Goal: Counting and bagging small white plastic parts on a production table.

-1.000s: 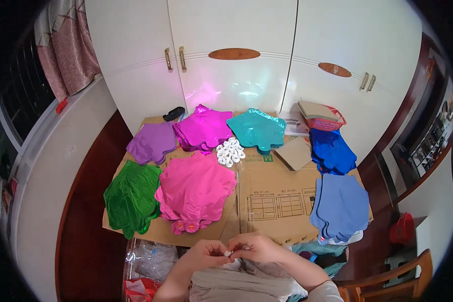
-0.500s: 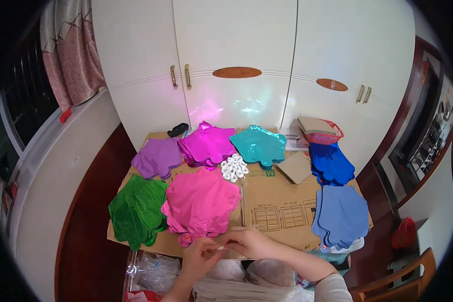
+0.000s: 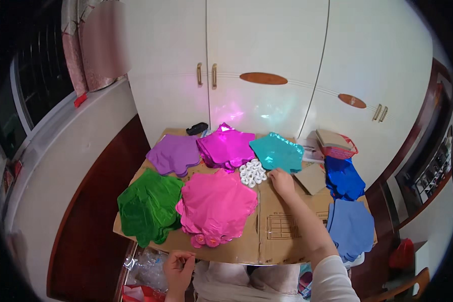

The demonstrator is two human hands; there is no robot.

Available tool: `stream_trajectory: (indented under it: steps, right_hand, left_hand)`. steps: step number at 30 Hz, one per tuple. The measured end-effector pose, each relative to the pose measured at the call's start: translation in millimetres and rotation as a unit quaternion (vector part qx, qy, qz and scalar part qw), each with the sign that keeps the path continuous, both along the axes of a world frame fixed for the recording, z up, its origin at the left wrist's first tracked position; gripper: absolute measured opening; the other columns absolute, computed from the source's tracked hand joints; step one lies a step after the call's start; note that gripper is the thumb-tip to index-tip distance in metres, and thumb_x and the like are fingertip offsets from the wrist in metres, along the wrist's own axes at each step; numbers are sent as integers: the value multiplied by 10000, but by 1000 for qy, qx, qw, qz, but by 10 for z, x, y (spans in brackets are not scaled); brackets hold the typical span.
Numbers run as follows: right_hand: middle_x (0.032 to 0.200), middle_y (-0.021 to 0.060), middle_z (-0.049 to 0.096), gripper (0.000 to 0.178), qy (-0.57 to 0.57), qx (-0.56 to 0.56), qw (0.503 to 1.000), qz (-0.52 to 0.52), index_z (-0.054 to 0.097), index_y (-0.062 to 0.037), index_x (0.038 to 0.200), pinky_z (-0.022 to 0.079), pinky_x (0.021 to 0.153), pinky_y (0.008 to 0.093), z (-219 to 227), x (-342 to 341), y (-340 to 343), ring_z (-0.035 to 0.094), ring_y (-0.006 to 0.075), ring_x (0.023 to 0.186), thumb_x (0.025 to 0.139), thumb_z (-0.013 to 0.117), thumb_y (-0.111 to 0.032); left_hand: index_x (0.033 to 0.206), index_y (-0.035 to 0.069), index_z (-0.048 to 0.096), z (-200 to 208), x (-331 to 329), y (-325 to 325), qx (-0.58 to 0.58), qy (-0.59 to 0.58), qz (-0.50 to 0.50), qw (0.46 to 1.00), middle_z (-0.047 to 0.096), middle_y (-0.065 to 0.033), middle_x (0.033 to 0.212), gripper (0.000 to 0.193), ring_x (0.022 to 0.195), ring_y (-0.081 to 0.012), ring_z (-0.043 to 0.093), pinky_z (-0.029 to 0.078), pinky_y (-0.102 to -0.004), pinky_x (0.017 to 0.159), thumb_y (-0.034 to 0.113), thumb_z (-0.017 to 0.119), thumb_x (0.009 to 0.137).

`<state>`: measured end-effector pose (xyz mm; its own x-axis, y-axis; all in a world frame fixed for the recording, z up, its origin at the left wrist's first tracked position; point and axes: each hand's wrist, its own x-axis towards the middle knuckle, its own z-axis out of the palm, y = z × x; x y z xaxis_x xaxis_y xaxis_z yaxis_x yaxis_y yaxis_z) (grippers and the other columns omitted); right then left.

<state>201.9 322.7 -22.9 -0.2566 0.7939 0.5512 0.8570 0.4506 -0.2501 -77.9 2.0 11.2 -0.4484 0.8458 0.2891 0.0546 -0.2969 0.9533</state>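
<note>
My right hand (image 3: pixel 283 183) is stretched out over the brown cardboard sheet (image 3: pixel 282 226). Its fingertips rest at the near edge of the teal foil pile (image 3: pixel 277 151), just right of a cluster of small white rolls (image 3: pixel 252 172), and I see nothing gripped in it. My left hand (image 3: pixel 179 267) stays close to my body below the cardboard's near edge, with its fingers curled. Whether it pinches something small is unclear. A pink foil pile (image 3: pixel 216 206) lies between the two hands.
More foil piles lie on the cardboard: green (image 3: pixel 148 206), purple (image 3: pixel 173 153), magenta (image 3: pixel 226 147), dark blue (image 3: pixel 343 177), light blue (image 3: pixel 351 225). A red basket (image 3: pixel 337 143) stands at the back right. White cupboard doors (image 3: pixel 261 75) rise behind. Clear plastic bags (image 3: pixel 146 264) lie below left.
My hands were together near my lap; the right hand has since reached forward to the teal pile by the white rolls. The left stayed low. The view has tilted.
</note>
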Motion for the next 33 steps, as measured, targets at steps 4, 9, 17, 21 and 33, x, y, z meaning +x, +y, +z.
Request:
stream_trajectory:
  steps: [4, 9, 17, 21, 33]
  right_hand:
    - [764, 129, 579, 102, -31, 8, 999, 20, 604, -83, 776, 450, 624, 415, -51, -49, 31, 564, 326, 718, 763, 521, -143]
    - [871, 172, 584, 181, -35, -42, 996, 68, 576, -43, 882, 451, 686, 422, 34, -9, -310, 553, 353, 804, 737, 471, -64]
    - [839, 104, 589, 179, 24, -292, 871, 395, 589, -60, 906, 476, 637, 359, 355, -37, -2748, 578, 283, 781, 740, 545, -110]
    - [811, 149, 601, 190, 21, -432, 870, 236, 596, -54, 905, 468, 655, 402, -695, -83, -3058, 585, 312, 744, 780, 534, -183]
    - [723, 132, 595, 108, 225, -488, 832, 135, 565, -38, 850, 447, 567, 330, -428, -151, -3103, 585, 269, 627, 797, 539, -128]
  left_hand:
    - [781, 30, 555, -97, -54, -56, -28, 52, 14, 998, 581, -25, 755, 86, 651, -49, 459, 354, -177, 587, -23, 596, 728]
    - [791, 29, 567, -373, -54, -243, -100, 69, -6, 993, 551, -8, 714, 72, 629, -54, 461, 372, -189, 584, -12, 595, 738]
    - [848, 9, 580, -786, -7, -524, -284, 162, -130, 936, 583, -63, 709, 123, 643, -142, 564, 443, -264, 567, 20, 604, 728]
    - [835, 32, 595, -1029, 69, -448, -249, 292, -177, 906, 594, -121, 755, 119, 711, -264, 577, 453, -339, 638, 70, 596, 723]
    - [801, 44, 590, -1032, 714, -100, -104, 391, -297, 865, 580, -107, 745, 131, 727, -246, 537, 426, -332, 648, 168, 584, 759]
